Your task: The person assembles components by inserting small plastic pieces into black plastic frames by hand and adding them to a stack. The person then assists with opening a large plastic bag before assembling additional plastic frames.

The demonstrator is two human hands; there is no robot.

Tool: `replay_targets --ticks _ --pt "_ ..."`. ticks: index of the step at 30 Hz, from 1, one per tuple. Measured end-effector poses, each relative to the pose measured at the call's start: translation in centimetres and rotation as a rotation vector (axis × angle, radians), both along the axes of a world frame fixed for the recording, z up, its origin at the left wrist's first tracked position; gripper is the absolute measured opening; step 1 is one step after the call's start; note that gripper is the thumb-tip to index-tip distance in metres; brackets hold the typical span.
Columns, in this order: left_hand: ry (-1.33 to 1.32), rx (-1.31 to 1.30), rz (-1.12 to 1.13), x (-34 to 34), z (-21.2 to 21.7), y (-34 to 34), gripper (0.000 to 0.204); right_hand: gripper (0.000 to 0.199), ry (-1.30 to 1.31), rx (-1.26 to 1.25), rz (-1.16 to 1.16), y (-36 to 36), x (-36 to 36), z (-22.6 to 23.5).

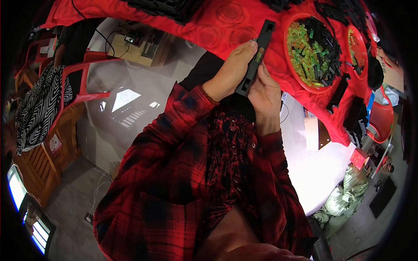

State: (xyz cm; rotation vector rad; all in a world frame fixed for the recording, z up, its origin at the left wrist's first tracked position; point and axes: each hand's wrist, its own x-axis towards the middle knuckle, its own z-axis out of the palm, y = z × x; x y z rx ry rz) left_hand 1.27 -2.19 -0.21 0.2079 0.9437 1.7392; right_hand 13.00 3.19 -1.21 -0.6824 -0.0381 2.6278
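Along the frame's top, the red-covered tabletop (209, 37) carries a red basin (314, 90) at upper right, probably for easy reach. At upper centre, a black bar (253, 69) is pinched between left grip (235, 67) and right grip (267, 93), seemingly to keep its greenish vial (260, 55) visible.

A red fabric cloth patterned with large roses (228, 15) covers the table, with slotted black plastic parts (170, 8) lying at its upper left. Toward the right sit a large, round, red plastic basin (317, 91) and, just beside it, a smaller round red one. A narrow black strip (338, 92) and jumbled dark pieces (356, 116) lie near the right-hand corner.
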Motion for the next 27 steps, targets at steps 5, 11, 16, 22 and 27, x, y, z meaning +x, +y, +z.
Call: replay_targets --ticks 5,11,16,22,27 --pt "-0.029 0.025 -0.011 -0.2 0.3 -0.1 0.027 0.032 0.049 -0.005 -0.020 0.0 -0.2 0.0" --pt "-0.004 0.075 -0.059 -0.7 0.3 -0.5 0.028 0.037 0.030 0.050 -0.057 -0.2 -0.7 0.9" --pt "0.015 0.085 -0.041 -0.7 0.7 -0.4 0.029 0.039 -0.008 0.173 -0.069 -0.2 -0.8 1.2" --pt "0.073 0.087 -0.025 -0.6 0.8 -0.3 0.029 0.041 -0.059 0.266 -0.074 0.0 -0.6 0.6" --pt "0.095 0.042 0.019 0.0 0.7 -0.2 0.027 0.039 -0.046 0.225 -0.077 -0.2 -0.9 1.0"
